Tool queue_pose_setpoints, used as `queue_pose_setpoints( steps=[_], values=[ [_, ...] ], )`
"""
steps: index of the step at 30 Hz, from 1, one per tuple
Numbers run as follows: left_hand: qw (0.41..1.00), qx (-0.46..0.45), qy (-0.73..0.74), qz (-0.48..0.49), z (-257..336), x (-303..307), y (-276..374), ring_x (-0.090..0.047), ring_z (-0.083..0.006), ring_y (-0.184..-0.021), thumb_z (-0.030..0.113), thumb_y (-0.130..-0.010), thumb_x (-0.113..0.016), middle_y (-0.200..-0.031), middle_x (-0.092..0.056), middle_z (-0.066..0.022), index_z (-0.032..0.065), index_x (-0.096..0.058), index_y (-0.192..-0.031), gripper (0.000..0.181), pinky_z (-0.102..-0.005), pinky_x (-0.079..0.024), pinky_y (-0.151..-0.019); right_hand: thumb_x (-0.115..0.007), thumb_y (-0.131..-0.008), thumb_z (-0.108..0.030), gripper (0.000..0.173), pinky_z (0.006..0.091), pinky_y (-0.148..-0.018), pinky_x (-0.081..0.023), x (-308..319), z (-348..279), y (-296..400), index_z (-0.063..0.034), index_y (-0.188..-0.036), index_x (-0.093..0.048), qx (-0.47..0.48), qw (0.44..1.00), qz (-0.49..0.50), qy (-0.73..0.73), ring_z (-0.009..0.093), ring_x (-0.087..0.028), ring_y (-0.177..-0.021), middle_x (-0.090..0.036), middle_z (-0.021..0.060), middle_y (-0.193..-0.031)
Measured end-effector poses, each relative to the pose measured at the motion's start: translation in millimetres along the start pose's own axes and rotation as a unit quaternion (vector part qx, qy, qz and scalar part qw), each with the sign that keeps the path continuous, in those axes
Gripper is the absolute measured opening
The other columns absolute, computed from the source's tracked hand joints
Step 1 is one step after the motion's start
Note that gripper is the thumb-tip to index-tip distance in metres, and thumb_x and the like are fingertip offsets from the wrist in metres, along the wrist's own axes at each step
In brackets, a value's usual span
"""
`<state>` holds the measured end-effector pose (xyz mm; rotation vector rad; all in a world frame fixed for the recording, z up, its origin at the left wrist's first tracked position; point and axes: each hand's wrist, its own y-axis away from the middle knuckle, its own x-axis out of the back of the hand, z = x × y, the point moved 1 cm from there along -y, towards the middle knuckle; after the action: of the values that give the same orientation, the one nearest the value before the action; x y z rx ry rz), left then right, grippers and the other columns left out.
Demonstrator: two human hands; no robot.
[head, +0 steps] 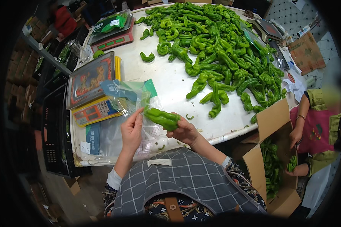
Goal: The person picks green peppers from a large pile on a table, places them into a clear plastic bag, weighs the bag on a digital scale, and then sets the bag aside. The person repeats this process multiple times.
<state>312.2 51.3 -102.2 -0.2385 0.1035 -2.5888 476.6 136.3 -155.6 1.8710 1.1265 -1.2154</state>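
Note:
My right hand grips the blunt end of a wrinkled green pepper. The pepper's other end points into the mouth of a clear plastic bag with blue and green print. With thumb and forefinger, my left hand pinches the bag's edge. Another pepper shows dimly through the film. Beneath my hands lie more flat printed bags on the white table. A large heap of green peppers covers the far and right side of the table.
A yellow scale with a stained metal pan stands left, a red scale bearing a filled bag behind it. Another scale sits far right. At right, a person holds a pepper beside a cardboard box of peppers. A black crate stands left.

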Motion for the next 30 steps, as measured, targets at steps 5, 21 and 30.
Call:
queue_pose_setpoints(
  steps=[5,21,30],
  values=[
    [0.999,-0.028,-0.027,0.004,1,-7,-2,-0.035,-0.0018,-0.054,0.01,-0.088,-0.048,-0.061,-0.043,0.0062,0.0,-0.057,-0.109,0.025,-0.0188,-0.028,-0.046,-0.063,-0.074,-0.014,0.045,0.0292,-0.06,-0.047,6,5,-10,-0.007,-0.112,-0.041,-0.052,0.978,0.037,0.197,0.018,-0.058,-0.076,-0.057,0.0076,-0.091],
    [0.997,0.049,0.06,-0.01,-15,5,12,-0.025,0.0017,-0.049,0.015,-0.09,-0.046,-0.058,-0.035,0.0107,-0.0016,-0.054,-0.111,0.028,-0.0163,-0.017,-0.043,-0.061,-0.076,-0.016,0.029,0.0331,-0.073,-0.048,7,-23,-14,-0.0053,-0.102,-0.057,0.085,0.751,0.067,0.651,0.025,-0.059,-0.086,-0.06,0.0127,-0.096],
    [0.995,0.072,0.072,0.001,-25,9,17,-0.026,0.0016,-0.047,0.014,-0.09,-0.046,-0.057,-0.034,0.0101,-0.0027,-0.055,-0.11,0.027,-0.0167,-0.017,-0.042,-0.063,-0.068,-0.012,0.049,0.041,-0.09,-0.033,117,-93,58,-0.0055,-0.114,-0.046,0.172,0.408,0.49,0.751,0.031,-0.041,-0.107,-0.044,0.0149,-0.115]
  ],
)
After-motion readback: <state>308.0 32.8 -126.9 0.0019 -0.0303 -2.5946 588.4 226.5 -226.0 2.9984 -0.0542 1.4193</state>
